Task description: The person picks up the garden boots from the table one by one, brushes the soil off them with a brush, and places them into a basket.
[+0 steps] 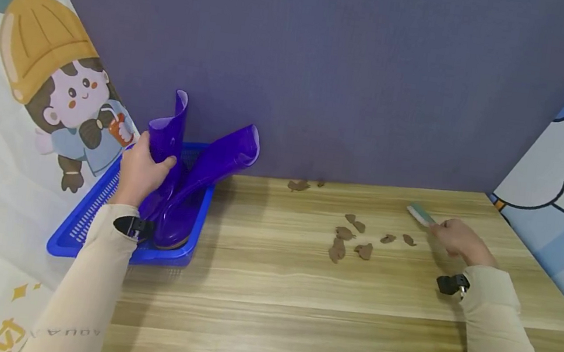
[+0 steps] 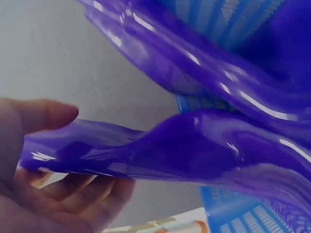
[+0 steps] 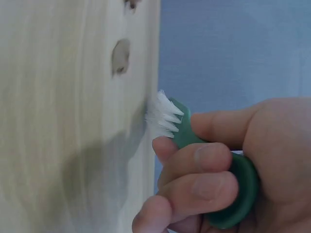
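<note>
Now two hands at work on a wooden table [image 1: 265, 315], one on a boot, one on a brush

Nearest, the left hand [image 1: 141, 173] has its thumb and fingers closed around the upright shaft of a purple boot [image 1: 166, 144], which stands in a blue basket [image 1: 76, 227] under that hand; a second purple boot [image 1: 211, 170] leans away just to the hand's right in the same basket. Across the table the right hand [image 1: 456, 238] has its fingers curled around a green brush [image 3: 228, 184], whose white bristles [image 3: 163, 116] seem to hover just off the wood, though the wrist view is too close to be sure. Between the hands, nearer the right one, brown scraps [image 1: 353, 237] lie scattered, and a few more [image 1: 299, 185] sit farther off by the purple wall [image 1: 328, 58]
</note>
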`<state>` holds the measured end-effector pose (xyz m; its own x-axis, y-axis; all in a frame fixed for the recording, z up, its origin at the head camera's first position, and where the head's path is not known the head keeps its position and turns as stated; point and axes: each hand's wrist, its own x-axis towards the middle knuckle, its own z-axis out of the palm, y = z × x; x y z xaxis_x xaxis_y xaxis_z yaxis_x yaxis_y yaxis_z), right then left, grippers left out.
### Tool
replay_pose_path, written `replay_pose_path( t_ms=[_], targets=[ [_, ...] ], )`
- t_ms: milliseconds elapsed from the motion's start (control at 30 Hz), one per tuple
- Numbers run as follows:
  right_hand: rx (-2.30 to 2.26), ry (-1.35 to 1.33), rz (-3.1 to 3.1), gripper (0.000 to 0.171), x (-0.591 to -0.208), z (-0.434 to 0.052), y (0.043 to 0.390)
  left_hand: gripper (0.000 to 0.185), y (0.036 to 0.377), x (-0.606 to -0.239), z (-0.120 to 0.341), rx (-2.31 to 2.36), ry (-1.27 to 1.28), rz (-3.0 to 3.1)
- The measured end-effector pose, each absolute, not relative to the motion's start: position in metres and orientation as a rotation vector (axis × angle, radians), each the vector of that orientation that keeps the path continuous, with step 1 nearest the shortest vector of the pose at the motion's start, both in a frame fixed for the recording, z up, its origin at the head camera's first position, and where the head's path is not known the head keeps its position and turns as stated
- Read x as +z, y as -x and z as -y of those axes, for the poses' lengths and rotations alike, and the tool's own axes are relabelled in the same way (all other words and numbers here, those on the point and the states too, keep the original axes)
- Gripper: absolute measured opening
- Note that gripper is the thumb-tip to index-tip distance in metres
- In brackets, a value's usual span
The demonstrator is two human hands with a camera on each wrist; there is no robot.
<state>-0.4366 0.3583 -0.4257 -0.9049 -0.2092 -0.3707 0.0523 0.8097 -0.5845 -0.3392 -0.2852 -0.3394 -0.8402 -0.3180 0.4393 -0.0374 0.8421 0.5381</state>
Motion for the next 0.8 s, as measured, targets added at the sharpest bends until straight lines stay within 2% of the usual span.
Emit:
replay_pose_path(
  t_ms=[167, 300, 500, 700, 800],
  targets=[
    [-0.796, 0.142, -2.596, 0.044, -0.434, -0.364, 0.438, 0.055, 0.334, -0.341, 0.265, -0.686, -0.152, 2.622],
    [-0.754, 0.143, -2.608, 0.033, -0.436, -0.366, 0.438, 0.064, 0.332, -0.340, 0.253, -0.681, -0.130, 2.679],
    [-0.644, 0.121, -2.647, 0.050, -0.426, -0.367, 0.429, 0.090, 0.327, -0.338, 0.242, -0.711, -0.185, 2.625],
    [-0.548, 0.149, -2.722, 0.046, -0.420, -0.367, 0.427, 0.101, 0.319, -0.335, 0.233, -0.791, -0.274, 2.468],
    [-0.530, 0.149, -2.761, 0.050, -0.417, -0.368, 0.427, 0.103, 0.316, -0.333, 0.230, -0.800, -0.302, 2.403]
  ],
)
